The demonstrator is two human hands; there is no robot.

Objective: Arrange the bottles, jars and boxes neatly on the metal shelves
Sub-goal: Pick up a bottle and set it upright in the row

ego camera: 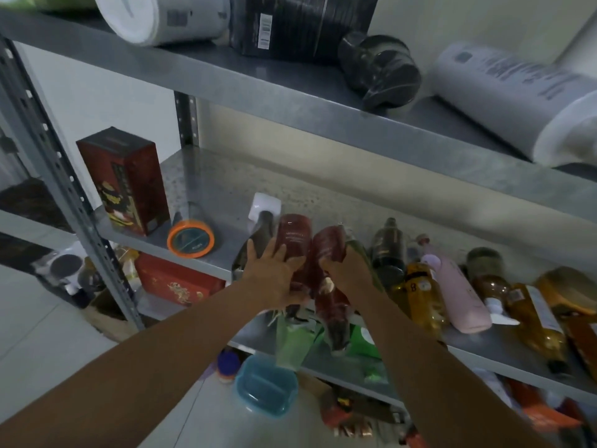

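Observation:
Two dark red bottles lie on the middle metal shelf [210, 176]. My left hand [274, 273] rests on the left red bottle [294, 234], fingers spread over it and a dark bottle [260, 240] beside it. My right hand [349, 270] grips the right red bottle [329, 244] around its upper part. A row of amber bottles [423, 292], a pink bottle [458, 292] and a dark bottle [387, 247] lie to the right on the same shelf.
A dark red box [126, 179] stands at the shelf's left with an orange-rimmed jar [190, 239] beside it. The top shelf holds a white tub [161, 17], a black box [300, 24], a dark jar [381, 69] and a white bottle [517, 98]. Lower shelves hold a red box [177, 279] and a blue container [266, 386].

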